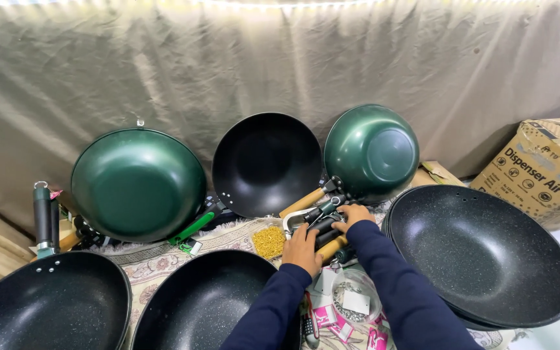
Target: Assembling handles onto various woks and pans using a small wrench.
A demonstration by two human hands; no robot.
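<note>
My left hand and my right hand reach forward side by side onto a pile of loose pan handles, dark green and black ones with wooden ends. Both hands rest on the pile, and the fingers curl over the handles. Just behind the pile a green wok leans bottom-out against the grey cloth backdrop, and a black wok leans beside it showing its inside. Both sleeves are dark blue.
A larger green wok leans at the left. Black speckled pans lie at the front left, front centre and right. A bag of yellow bits, a bag of metal parts and a cardboard box lie around.
</note>
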